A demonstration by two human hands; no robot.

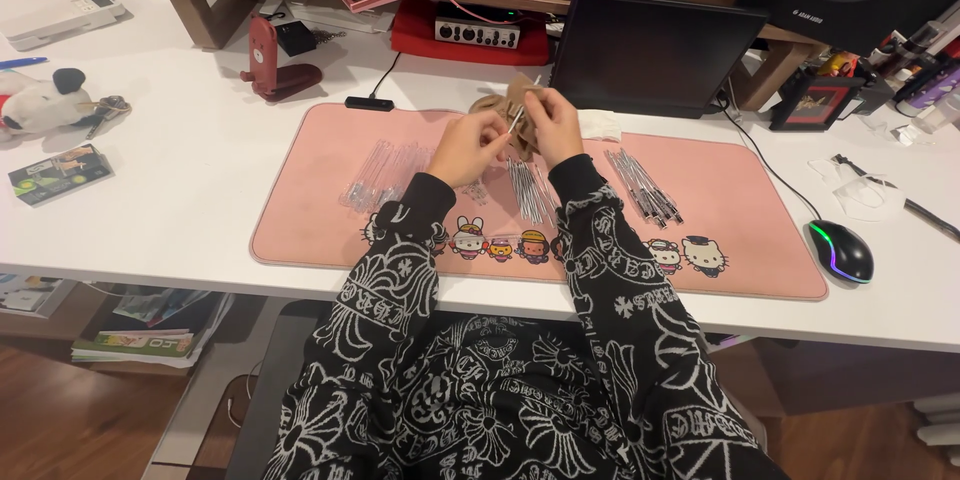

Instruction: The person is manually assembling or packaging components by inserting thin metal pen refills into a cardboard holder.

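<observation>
- At nine o'clock from the pink desk mat (300, 230), well apart from the work, a black-and-white plush toy (45, 100) and a small flat box (60, 173) lie on the white desk (200, 160).
- On the mat's left part, at about ten o'clock from the hands, a heap of clear pen barrels (385, 172) lies loose.
- The left hand (468, 147) is pinched narrow, fingertips closed on the lower end of a thin pen refill (516, 121), held above the mat's middle near its far edge.
- The right hand (553, 125) is likewise curled tight, gripping the refill's upper part; whether it also holds a barrel I cannot tell.
- Just behind the hands, at twelve o'clock, sits a small tan pouch (505, 98), partly hidden.
- The refill looks light, slender and slick, likely to flex or roll; I judge it best taken near mid-length with thumb and forefinger, away from the tip.
- Below the hands, at six o'clock, a row of silvery refills (527, 190) lies on the mat.
- At three o'clock a bunch of dark pens (645, 185) lies fanned.
- Far right, a lit computer mouse (840, 250) rests off the mat.
</observation>
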